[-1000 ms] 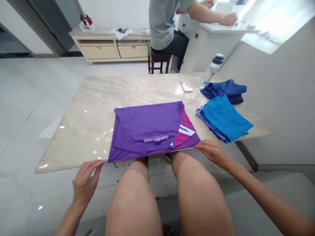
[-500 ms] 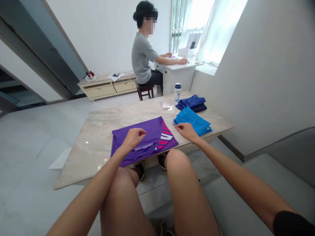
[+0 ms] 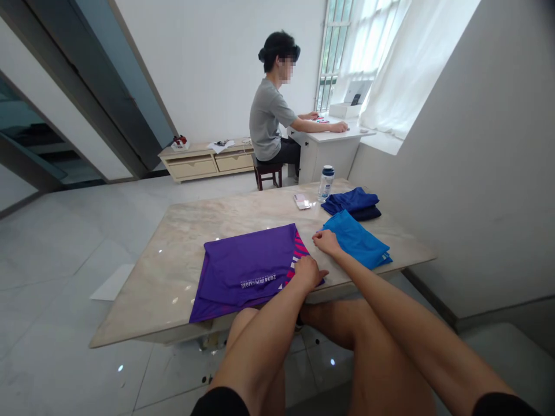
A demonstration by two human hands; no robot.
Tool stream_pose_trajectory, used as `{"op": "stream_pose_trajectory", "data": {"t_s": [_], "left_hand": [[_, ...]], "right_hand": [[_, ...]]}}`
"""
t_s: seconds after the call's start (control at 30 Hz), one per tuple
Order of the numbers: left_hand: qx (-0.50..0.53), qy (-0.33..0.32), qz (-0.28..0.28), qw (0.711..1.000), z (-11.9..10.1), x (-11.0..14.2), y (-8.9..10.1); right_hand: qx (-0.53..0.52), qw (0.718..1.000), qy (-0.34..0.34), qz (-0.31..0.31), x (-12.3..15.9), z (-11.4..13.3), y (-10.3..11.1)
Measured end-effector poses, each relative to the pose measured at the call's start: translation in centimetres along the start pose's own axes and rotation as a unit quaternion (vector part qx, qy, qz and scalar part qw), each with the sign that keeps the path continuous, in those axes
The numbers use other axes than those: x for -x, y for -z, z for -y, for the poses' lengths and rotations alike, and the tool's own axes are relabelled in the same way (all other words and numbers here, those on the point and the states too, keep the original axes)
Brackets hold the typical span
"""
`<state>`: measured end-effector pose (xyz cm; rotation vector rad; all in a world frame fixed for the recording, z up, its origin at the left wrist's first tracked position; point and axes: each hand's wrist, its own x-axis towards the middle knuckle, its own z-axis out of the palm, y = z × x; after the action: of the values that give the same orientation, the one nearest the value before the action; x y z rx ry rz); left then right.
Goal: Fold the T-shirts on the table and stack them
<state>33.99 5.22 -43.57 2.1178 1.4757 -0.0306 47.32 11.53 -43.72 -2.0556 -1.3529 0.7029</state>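
Purple jersey (image 3: 245, 271) lies folded on the marble table (image 3: 143, 294), my left hand (image 3: 309, 273) curled on its pink-striped edge, my right hand (image 3: 327, 242) bent just beside; whether either grips, I cannot tell.

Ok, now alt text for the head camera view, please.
A person's left hand rests on a folded purple shirt with pink stripes on a marble table; the right hand sits at the edge of a folded blue shirt.
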Motion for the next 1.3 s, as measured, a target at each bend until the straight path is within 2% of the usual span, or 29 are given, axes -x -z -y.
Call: {"op": "stream_pose_trajectory", "data": {"t_s": [0.13,0.3,0.4,0.5,0.63,0.77,0.9,1.1,1.2,1.3], "left_hand": [[0.007,0.012,0.009,1.0,0.1,-2.1,-1.1],[0.049,0.039,0.031,0.998,2.2,-2.8,-0.5],[0.087,0.047,0.035,0.995,3.3,-1.9,0.5],[0.121,0.059,0.029,0.99,4.1,-0.1,1.8],[0.188,0.082,-0.018,0.979,6.2,3.1,3.5],[0.279,0.121,-0.114,0.946,10.5,6.0,4.4],[0.354,0.15,-0.184,0.905,15.7,8.1,4.8],[0.407,0.139,-0.247,0.868,23.5,11.1,5.3],[0.412,0.136,-0.266,0.861,27.1,12.3,5.4],[0.396,0.115,-0.275,0.869,30.1,13.3,5.2]], "right_hand": [[-0.043,0.997,-0.058,0.033,-1.9,-1.6,-2.4],[-0.113,0.981,-0.131,0.091,-3.4,-1.1,-5.3],[-0.131,0.972,-0.153,0.122,-2.9,0.0,-6.5],[-0.124,0.969,-0.174,0.126,-2.0,1.6,-7.0],[-0.137,0.969,-0.178,0.105,-0.7,4.7,-7.2],[-0.17,0.972,-0.14,0.083,0.4,8.8,-7.7],[-0.186,0.975,-0.088,0.078,1.8,13.6,-9.8],[-0.142,0.987,-0.048,0.065,2.8,19.8,-15.8],[-0.092,0.993,-0.025,0.068,2.7,21.4,-18.9],[-0.044,0.995,-0.001,0.087,2.7,22.4,-21.6]]}}
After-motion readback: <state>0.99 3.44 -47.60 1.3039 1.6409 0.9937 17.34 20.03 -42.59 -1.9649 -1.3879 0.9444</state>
